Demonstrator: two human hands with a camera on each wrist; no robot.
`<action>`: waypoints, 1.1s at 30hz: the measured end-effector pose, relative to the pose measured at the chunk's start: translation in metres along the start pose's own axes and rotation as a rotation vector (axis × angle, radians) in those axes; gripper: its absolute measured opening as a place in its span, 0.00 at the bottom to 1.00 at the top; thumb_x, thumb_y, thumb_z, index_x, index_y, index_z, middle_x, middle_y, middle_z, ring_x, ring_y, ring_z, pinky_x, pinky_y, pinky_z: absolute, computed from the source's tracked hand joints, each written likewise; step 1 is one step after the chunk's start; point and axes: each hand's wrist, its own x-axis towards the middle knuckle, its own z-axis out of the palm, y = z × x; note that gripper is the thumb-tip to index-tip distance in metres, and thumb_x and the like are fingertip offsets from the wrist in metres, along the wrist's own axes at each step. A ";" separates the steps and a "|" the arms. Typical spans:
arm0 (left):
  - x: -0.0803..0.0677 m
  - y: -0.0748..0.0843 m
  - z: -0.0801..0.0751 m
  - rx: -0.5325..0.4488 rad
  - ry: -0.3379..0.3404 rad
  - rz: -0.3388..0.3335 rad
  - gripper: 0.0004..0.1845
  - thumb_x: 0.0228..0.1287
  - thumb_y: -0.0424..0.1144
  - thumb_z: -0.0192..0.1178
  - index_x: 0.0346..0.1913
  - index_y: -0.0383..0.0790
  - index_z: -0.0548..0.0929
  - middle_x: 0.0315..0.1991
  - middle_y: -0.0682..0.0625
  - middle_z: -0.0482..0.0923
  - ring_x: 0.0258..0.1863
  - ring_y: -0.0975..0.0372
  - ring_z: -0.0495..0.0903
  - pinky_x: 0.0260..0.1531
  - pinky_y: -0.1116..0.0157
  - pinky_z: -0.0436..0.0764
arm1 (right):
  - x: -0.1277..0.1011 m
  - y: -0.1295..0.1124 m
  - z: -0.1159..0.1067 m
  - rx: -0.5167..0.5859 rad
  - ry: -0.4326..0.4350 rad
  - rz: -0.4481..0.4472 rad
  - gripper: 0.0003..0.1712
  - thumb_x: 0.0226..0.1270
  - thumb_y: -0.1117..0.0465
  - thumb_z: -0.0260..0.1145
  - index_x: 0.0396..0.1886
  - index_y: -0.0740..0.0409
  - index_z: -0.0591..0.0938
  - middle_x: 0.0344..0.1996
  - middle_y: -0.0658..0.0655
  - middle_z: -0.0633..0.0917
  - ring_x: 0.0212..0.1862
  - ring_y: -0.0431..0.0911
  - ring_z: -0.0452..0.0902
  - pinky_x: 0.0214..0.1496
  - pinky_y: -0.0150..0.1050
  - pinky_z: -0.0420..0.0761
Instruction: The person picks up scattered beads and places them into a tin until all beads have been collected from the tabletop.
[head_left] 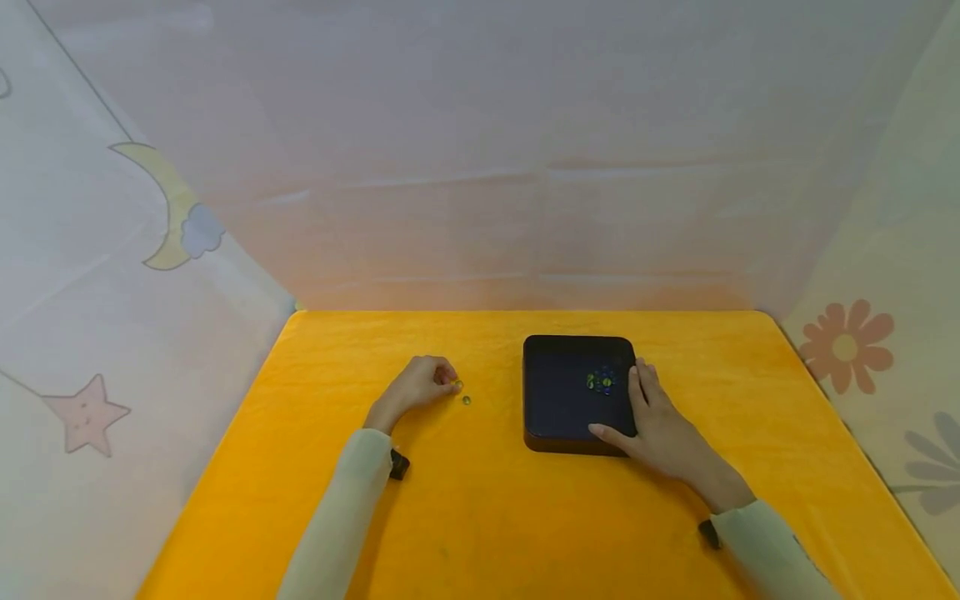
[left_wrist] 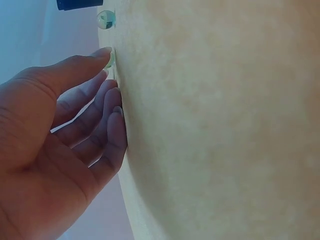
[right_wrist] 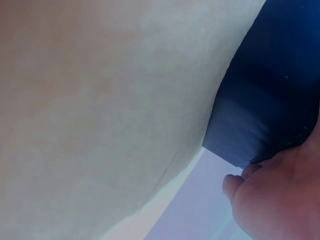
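A shallow black tray (head_left: 558, 417) is seen on a table (head_left: 480, 517) covered in bright yellow cloth, with a small cluster of green and blue glass marbles (head_left: 601, 382) lying inside it toward its far right part. The tray's right edge is rested on by the right hand (head_left: 660, 425), fingers laid straight along the rim and thumb stretched across the near corner; nothing is gripped by it. To the left of the tray, a pale green marble (left_wrist: 109, 59) is pinched against the cloth by the curled fingertips of the left hand (head_left: 417, 385), the thumb and forefinger being closed narrowly on it. A second, loose marble (head_left: 467, 401) is seen on the cloth between that hand and the tray, just beside the fingertips and apart from the tray's left wall. Pale green sleeves (head_left: 337, 517) are worn on both arms, with a dark strap at each wrist. The table is enclosed behind and on either side of the tray by pale fabric screens (head_left: 112, 292), printed with a moon, a cloud and a star on the left and flowers on the right. No brand, label or readable writing is shown on the tray or the screens.
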 end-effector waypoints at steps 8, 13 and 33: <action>0.001 0.000 0.001 0.003 -0.012 -0.023 0.09 0.72 0.42 0.69 0.45 0.40 0.89 0.40 0.49 0.87 0.36 0.62 0.81 0.43 0.64 0.83 | -0.001 -0.001 0.000 0.003 -0.001 0.003 0.73 0.68 0.20 0.57 0.85 0.66 0.34 0.84 0.63 0.24 0.84 0.73 0.38 0.76 0.73 0.62; 0.003 0.003 0.002 0.043 -0.003 -0.035 0.10 0.73 0.42 0.68 0.46 0.39 0.90 0.40 0.49 0.88 0.36 0.63 0.82 0.43 0.64 0.84 | -0.002 0.000 0.001 -0.003 -0.009 0.009 0.73 0.68 0.19 0.56 0.85 0.65 0.33 0.84 0.61 0.23 0.85 0.72 0.36 0.76 0.73 0.61; 0.002 0.004 -0.001 0.100 0.015 0.019 0.08 0.74 0.40 0.66 0.45 0.40 0.92 0.41 0.49 0.90 0.34 0.64 0.84 0.39 0.65 0.85 | 0.000 -0.002 -0.001 -0.010 -0.003 0.002 0.73 0.68 0.20 0.57 0.85 0.66 0.34 0.84 0.63 0.25 0.84 0.73 0.38 0.75 0.73 0.64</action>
